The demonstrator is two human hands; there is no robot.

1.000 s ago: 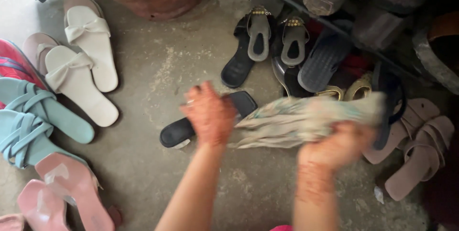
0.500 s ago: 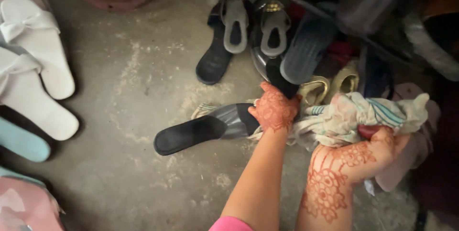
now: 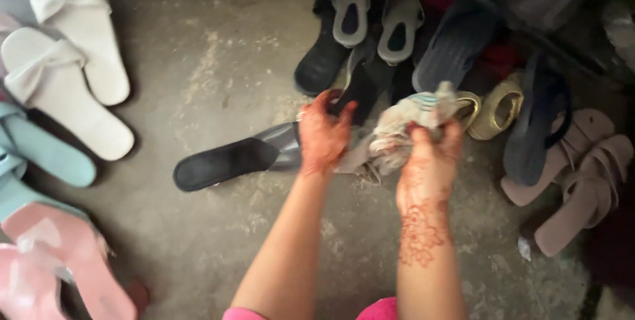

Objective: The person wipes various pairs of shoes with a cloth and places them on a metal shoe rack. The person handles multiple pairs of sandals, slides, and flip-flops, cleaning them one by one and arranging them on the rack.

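Right hand (image 3: 430, 161) now pulled in beside the left with the cloth bunched smaller, fist clenched on the pale striped cloth (image 3: 403, 128), left hand (image 3: 324, 136) gripping the black sandal (image 3: 231, 160) on the concrete floor (image 3: 218, 75), grey sandals (image 3: 374, 12) beyond.

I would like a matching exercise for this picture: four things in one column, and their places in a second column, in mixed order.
Things:
1. cloth
2. black sandal
3. white sandals
4. pink sandals

Places:
A. bottom left corner
B. under the left hand
C. upper left
D. gripped in the right hand

Pairs: 1-D, 2-B, 3-C, 4-A
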